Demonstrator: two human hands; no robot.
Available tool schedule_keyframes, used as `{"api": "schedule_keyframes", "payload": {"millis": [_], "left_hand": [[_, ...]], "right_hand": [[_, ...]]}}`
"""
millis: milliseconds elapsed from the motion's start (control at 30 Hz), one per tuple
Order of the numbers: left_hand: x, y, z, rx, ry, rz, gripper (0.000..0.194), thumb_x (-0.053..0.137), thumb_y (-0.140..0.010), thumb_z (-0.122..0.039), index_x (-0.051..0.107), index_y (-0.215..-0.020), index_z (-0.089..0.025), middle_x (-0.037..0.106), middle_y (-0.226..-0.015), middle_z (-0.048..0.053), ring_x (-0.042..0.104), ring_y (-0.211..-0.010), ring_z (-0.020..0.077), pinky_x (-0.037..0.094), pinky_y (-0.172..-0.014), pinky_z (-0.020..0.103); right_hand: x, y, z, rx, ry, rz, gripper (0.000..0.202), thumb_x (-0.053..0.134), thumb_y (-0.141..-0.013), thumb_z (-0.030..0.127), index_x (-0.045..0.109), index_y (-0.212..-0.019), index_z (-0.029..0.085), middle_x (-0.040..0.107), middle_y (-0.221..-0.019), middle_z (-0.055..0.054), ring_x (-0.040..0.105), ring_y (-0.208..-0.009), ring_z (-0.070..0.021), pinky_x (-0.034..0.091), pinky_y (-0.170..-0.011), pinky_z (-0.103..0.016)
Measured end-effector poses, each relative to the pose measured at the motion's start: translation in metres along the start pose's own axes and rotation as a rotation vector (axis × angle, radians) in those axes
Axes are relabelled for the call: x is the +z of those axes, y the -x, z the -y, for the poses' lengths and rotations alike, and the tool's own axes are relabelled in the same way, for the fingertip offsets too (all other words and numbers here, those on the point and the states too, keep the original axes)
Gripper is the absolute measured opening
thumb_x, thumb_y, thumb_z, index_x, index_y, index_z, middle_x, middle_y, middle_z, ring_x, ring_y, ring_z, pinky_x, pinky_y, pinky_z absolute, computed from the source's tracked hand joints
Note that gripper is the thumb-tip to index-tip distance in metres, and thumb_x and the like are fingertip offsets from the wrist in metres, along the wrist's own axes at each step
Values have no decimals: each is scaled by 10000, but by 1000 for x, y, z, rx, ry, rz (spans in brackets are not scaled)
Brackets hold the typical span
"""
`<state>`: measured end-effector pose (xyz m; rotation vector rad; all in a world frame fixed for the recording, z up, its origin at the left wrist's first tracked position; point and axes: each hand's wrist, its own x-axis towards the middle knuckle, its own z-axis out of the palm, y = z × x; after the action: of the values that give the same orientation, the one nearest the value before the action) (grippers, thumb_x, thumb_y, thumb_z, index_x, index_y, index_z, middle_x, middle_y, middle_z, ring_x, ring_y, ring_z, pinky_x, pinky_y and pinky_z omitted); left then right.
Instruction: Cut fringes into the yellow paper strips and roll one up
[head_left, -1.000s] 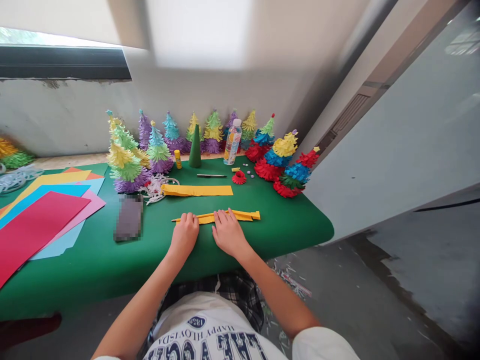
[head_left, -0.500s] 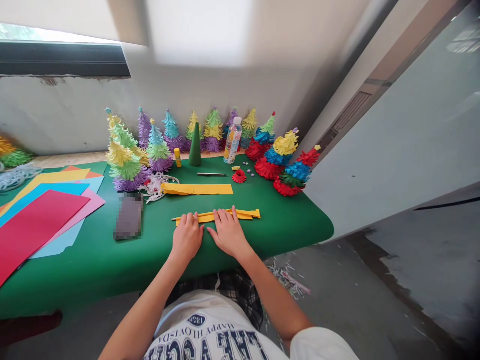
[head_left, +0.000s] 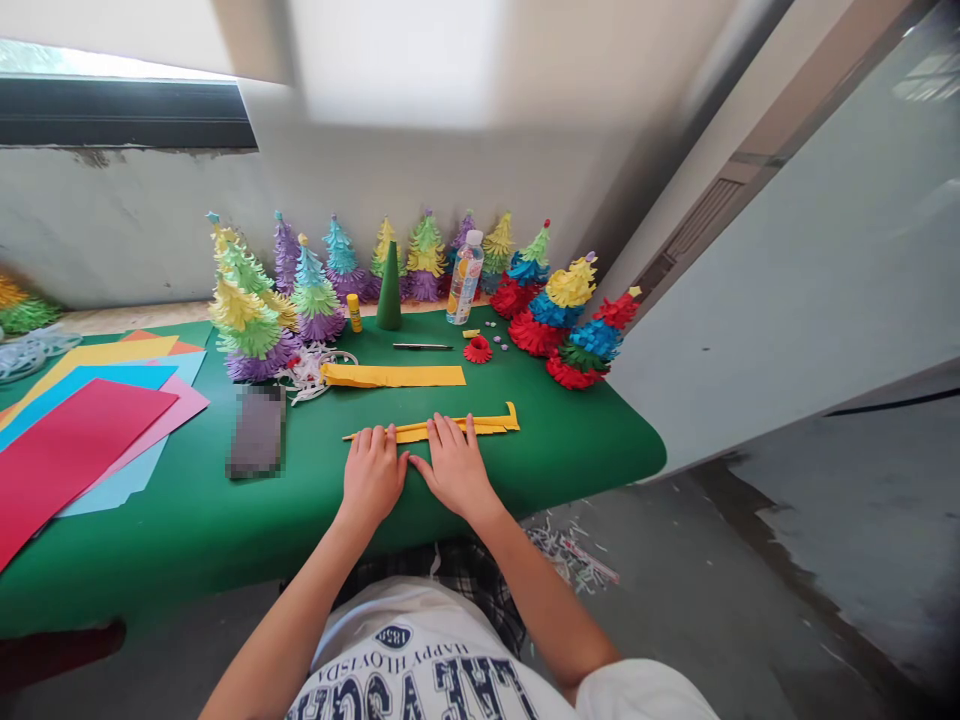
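A fringed yellow paper strip [head_left: 491, 424] lies on the green table near its front edge, its right end curled upward. A thin stick [head_left: 349, 437] pokes out at the strip's left end. My left hand [head_left: 375, 475] lies palm down over the left part, fingertips on the strip. Beside it my right hand [head_left: 456, 463] rests on the middle with its fingers spread, the two thumbs nearly meeting. Behind the hands lies a second yellow strip [head_left: 405, 377]. A red fringed paper ring [head_left: 478, 349] and a pen [head_left: 422, 347] are farther back.
Fringed paper trees [head_left: 319, 300] stand along the wall, with a green cone [head_left: 389, 290], a glue stick [head_left: 354, 312] and a bottle [head_left: 465, 278]. Coloured sheets [head_left: 90, 440] and a blurred dark phone-like object [head_left: 256, 432] lie left. Paper scraps [head_left: 577, 560] litter the floor.
The right end of the fringed yellow strip has curled up higher. Both hands have stayed on the strip, nearly in place.
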<state>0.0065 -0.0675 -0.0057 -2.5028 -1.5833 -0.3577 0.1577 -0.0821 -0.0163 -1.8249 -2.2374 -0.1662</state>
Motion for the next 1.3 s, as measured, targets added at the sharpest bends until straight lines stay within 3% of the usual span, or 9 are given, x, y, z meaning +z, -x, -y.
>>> {"api": "schedule_keyframes", "payload": {"millis": [200, 700, 900, 1300], "left_hand": [[1, 3, 2, 21, 9, -39, 438, 457, -932, -310, 544, -1276, -54, 583, -1046, 142, 494, -1065, 297, 374, -1004, 456], [0, 6, -1, 54, -1, 15, 436, 418, -947, -288, 541, -1268, -20, 585, -1091, 197, 513, -1052, 309, 410, -939, 448], [-3, 7, -3, 93, -58, 10, 402, 390, -955, -243, 573, -1233, -18, 573, -1221, 233, 495, -1147, 325, 399, -957, 451], [2, 11, -4, 23, -20, 5, 442, 399, -947, -253, 521, -1314, -39, 559, -1242, 221, 502, -1133, 308, 388, -983, 439]], "right_hand": [[-2, 3, 0, -15, 10, 16, 641, 362, -958, 493, 466, -1362, 7, 427, -1452, -204, 383, -1343, -354, 155, -1148, -583], [3, 7, 0, -72, 52, -60, 623, 404, -944, 476, 520, -1298, -24, 522, -1348, -259, 495, -1237, -360, 221, -1125, -572], [4, 7, 1, -65, 54, -73, 624, 419, -937, 487, 548, -1263, -30, 561, -1301, -256, 516, -1206, -357, 247, -1123, -552], [7, 8, 2, -28, 19, -93, 625, 409, -938, 503, 521, -1309, 14, 569, -1295, -235, 501, -1207, -348, 228, -1118, -547]]}}
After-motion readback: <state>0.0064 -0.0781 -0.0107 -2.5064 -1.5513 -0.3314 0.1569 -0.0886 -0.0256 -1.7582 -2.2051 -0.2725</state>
